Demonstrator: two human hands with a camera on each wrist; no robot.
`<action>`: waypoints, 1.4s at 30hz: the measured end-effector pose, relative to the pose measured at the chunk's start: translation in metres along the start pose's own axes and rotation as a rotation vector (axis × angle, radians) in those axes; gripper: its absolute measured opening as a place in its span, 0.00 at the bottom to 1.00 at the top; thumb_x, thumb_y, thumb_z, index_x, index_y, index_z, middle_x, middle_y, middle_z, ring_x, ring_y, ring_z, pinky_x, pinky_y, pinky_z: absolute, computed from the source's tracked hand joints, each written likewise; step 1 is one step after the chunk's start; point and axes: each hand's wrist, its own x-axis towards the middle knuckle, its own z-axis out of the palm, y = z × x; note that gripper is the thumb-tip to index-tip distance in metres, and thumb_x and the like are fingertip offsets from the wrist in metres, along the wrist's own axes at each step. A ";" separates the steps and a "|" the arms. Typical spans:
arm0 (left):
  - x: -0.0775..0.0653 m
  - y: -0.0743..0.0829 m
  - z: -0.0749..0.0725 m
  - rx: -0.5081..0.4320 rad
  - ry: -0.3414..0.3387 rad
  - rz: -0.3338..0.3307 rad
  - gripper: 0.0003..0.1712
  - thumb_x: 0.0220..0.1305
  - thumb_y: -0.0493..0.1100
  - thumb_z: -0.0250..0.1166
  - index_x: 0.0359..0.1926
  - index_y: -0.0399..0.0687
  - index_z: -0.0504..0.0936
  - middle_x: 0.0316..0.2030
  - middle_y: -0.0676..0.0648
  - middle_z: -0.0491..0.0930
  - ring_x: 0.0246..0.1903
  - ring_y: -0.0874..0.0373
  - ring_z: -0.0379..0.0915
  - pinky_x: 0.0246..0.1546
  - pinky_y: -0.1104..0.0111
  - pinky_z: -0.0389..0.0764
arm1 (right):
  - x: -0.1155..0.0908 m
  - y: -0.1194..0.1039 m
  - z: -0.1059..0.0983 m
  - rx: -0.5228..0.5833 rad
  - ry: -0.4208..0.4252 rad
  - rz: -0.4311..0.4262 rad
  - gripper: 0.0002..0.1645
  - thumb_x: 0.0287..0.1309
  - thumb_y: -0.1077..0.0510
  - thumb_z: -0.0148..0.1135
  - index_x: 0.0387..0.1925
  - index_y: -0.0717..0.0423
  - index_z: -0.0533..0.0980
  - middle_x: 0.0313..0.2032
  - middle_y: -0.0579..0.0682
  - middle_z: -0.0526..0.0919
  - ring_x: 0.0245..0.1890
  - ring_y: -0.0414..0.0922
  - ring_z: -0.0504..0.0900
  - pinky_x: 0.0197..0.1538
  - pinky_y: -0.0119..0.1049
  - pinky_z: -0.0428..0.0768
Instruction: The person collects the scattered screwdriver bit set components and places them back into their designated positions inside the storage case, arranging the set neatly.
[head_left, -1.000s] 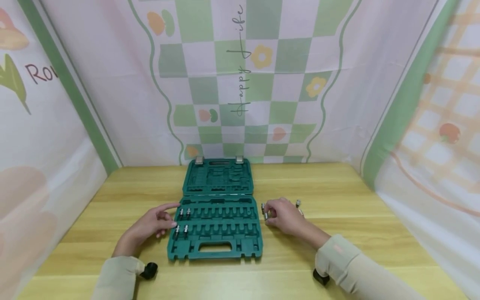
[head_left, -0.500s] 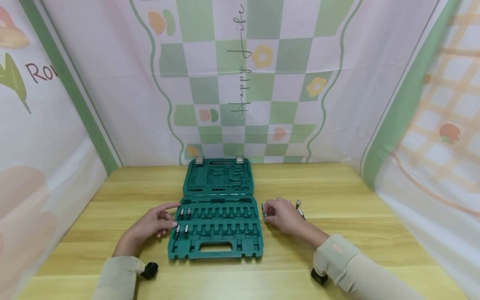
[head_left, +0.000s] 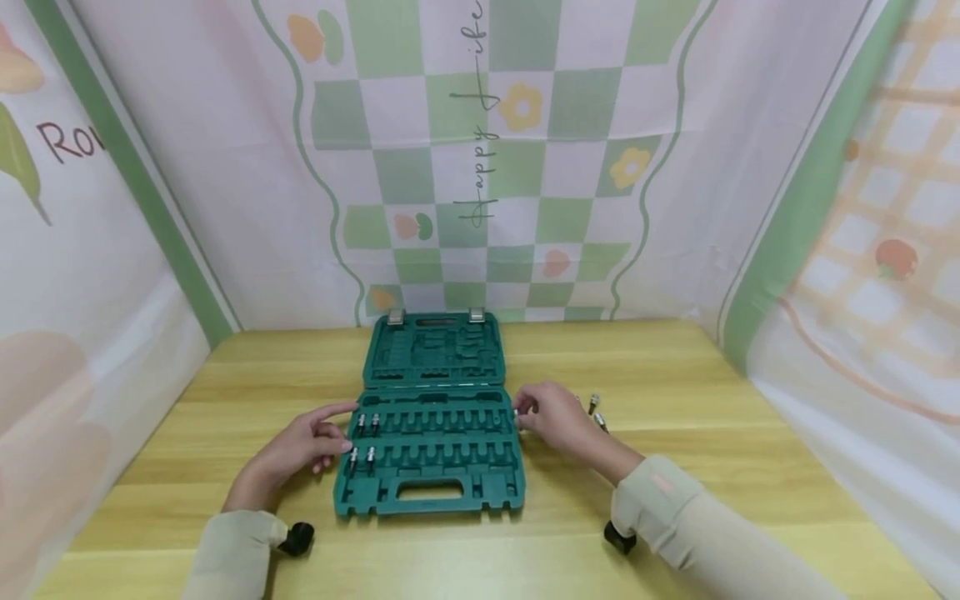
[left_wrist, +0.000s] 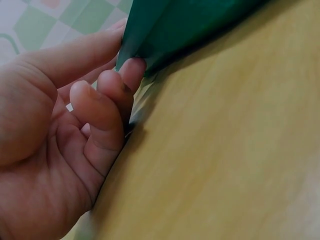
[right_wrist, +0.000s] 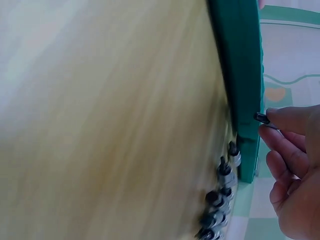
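Observation:
A green plastic tool case point(head_left: 427, 479) lies unfolded on the table, its lid point(head_left: 435, 350) laid back toward the curtain. Several silver bit sockets with dark tips, such as this bit socket point(head_left: 371, 457), sit in its left slots. My left hand point(head_left: 303, 446) touches the case's left edge with fingertips; in the left wrist view, fingers point(left_wrist: 112, 95) rest against the green wall. At the right edge, my right hand point(head_left: 555, 417) pinches one bit socket point(right_wrist: 261, 118) between thumb and fingers, its dark tip showing in the right wrist view.
Several loose bit sockets point(right_wrist: 220, 200) stand on the wooden table point(head_left: 675, 483) to the right of the case, partly hidden by the right hand in the head view. Printed curtains point(head_left: 525, 167) enclose the table at the back and sides.
My right hand has picked up a bit socket from the loose group and moved left and slightly away, to the case's right edge. The left hand stays at the left edge.

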 end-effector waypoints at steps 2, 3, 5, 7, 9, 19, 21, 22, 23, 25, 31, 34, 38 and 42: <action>0.000 0.000 0.000 0.000 -0.001 0.000 0.39 0.66 0.39 0.64 0.73 0.39 0.57 0.35 0.39 0.80 0.21 0.57 0.72 0.20 0.68 0.77 | 0.002 -0.003 0.000 0.007 -0.004 -0.005 0.05 0.56 0.62 0.70 0.34 0.52 0.81 0.28 0.40 0.79 0.30 0.39 0.76 0.34 0.37 0.77; 0.000 0.000 0.000 0.001 -0.005 0.004 0.39 0.66 0.39 0.64 0.73 0.39 0.57 0.35 0.39 0.81 0.21 0.57 0.72 0.20 0.68 0.77 | 0.003 -0.005 0.000 0.010 -0.008 -0.002 0.05 0.56 0.62 0.70 0.34 0.53 0.81 0.28 0.40 0.79 0.30 0.39 0.76 0.33 0.37 0.77; 0.000 0.001 0.000 -0.001 -0.004 -0.002 0.39 0.66 0.39 0.65 0.73 0.39 0.57 0.35 0.39 0.81 0.20 0.57 0.71 0.20 0.68 0.76 | 0.005 -0.008 0.000 0.022 -0.014 0.017 0.04 0.56 0.62 0.69 0.34 0.53 0.81 0.28 0.40 0.79 0.30 0.39 0.77 0.33 0.36 0.77; -0.001 0.002 0.000 -0.006 -0.004 -0.004 0.39 0.66 0.39 0.65 0.73 0.39 0.57 0.35 0.39 0.81 0.20 0.57 0.71 0.20 0.69 0.76 | 0.008 -0.011 -0.001 0.024 -0.015 0.035 0.04 0.57 0.62 0.69 0.35 0.52 0.81 0.29 0.40 0.79 0.30 0.39 0.76 0.33 0.36 0.77; -0.001 0.002 0.000 -0.008 -0.007 0.001 0.39 0.66 0.39 0.64 0.73 0.38 0.57 0.35 0.38 0.81 0.20 0.57 0.71 0.20 0.69 0.76 | 0.010 -0.013 -0.001 0.026 -0.012 0.039 0.04 0.57 0.62 0.69 0.35 0.52 0.82 0.29 0.40 0.79 0.30 0.40 0.76 0.33 0.36 0.77; -0.001 0.003 0.001 -0.012 -0.008 -0.002 0.40 0.66 0.38 0.64 0.73 0.39 0.57 0.35 0.38 0.80 0.19 0.58 0.70 0.19 0.69 0.75 | 0.016 -0.019 0.002 0.053 0.015 0.018 0.03 0.57 0.60 0.69 0.35 0.53 0.83 0.31 0.41 0.81 0.33 0.40 0.77 0.35 0.38 0.78; 0.000 0.002 0.001 -0.007 -0.005 -0.005 0.39 0.66 0.38 0.64 0.73 0.39 0.57 0.34 0.38 0.81 0.19 0.58 0.70 0.19 0.69 0.75 | 0.017 -0.020 0.004 0.084 0.024 0.023 0.03 0.57 0.61 0.69 0.35 0.53 0.83 0.31 0.41 0.81 0.33 0.40 0.78 0.35 0.38 0.79; 0.000 0.001 0.001 -0.003 -0.004 -0.007 0.39 0.66 0.39 0.64 0.73 0.39 0.57 0.34 0.39 0.81 0.19 0.58 0.70 0.19 0.69 0.76 | 0.017 -0.021 0.005 0.100 0.028 0.027 0.03 0.57 0.61 0.69 0.35 0.53 0.83 0.31 0.41 0.81 0.33 0.40 0.78 0.36 0.38 0.79; 0.000 0.001 0.000 -0.002 -0.001 -0.013 0.39 0.66 0.39 0.64 0.73 0.40 0.57 0.34 0.39 0.81 0.19 0.58 0.70 0.19 0.69 0.76 | 0.017 -0.022 0.006 0.117 0.031 0.029 0.03 0.57 0.61 0.69 0.35 0.54 0.83 0.31 0.41 0.81 0.33 0.41 0.79 0.36 0.38 0.79; 0.000 0.000 0.000 -0.003 0.004 -0.023 0.39 0.66 0.39 0.65 0.74 0.42 0.57 0.34 0.39 0.81 0.19 0.58 0.71 0.19 0.69 0.76 | 0.018 -0.025 0.008 0.146 0.034 0.031 0.03 0.57 0.62 0.69 0.35 0.54 0.83 0.30 0.41 0.82 0.33 0.40 0.79 0.36 0.37 0.79; 0.000 -0.001 -0.001 -0.014 0.007 -0.028 0.39 0.66 0.40 0.65 0.74 0.43 0.57 0.35 0.39 0.81 0.19 0.58 0.70 0.19 0.69 0.76 | 0.023 -0.030 0.017 0.173 0.051 0.007 0.02 0.56 0.62 0.70 0.33 0.55 0.83 0.30 0.41 0.82 0.33 0.40 0.79 0.36 0.37 0.79; 0.000 0.000 0.000 -0.008 0.011 -0.033 0.39 0.66 0.39 0.64 0.74 0.44 0.58 0.35 0.39 0.81 0.19 0.57 0.70 0.20 0.69 0.76 | 0.024 -0.033 0.019 0.199 0.050 0.017 0.02 0.57 0.62 0.69 0.34 0.55 0.83 0.30 0.42 0.81 0.33 0.41 0.79 0.36 0.38 0.79; 0.000 0.000 0.000 -0.006 0.011 -0.033 0.39 0.66 0.39 0.65 0.74 0.44 0.58 0.35 0.39 0.81 0.20 0.57 0.71 0.20 0.69 0.76 | 0.027 -0.038 0.022 0.228 0.051 0.039 0.03 0.57 0.62 0.69 0.34 0.55 0.82 0.30 0.43 0.81 0.33 0.41 0.79 0.35 0.37 0.79; -0.001 0.000 -0.001 -0.017 0.006 -0.030 0.40 0.66 0.39 0.65 0.74 0.43 0.57 0.35 0.38 0.81 0.19 0.58 0.70 0.20 0.69 0.75 | 0.029 -0.041 0.027 0.259 0.060 0.042 0.03 0.57 0.63 0.69 0.34 0.56 0.82 0.30 0.43 0.81 0.32 0.42 0.79 0.34 0.37 0.79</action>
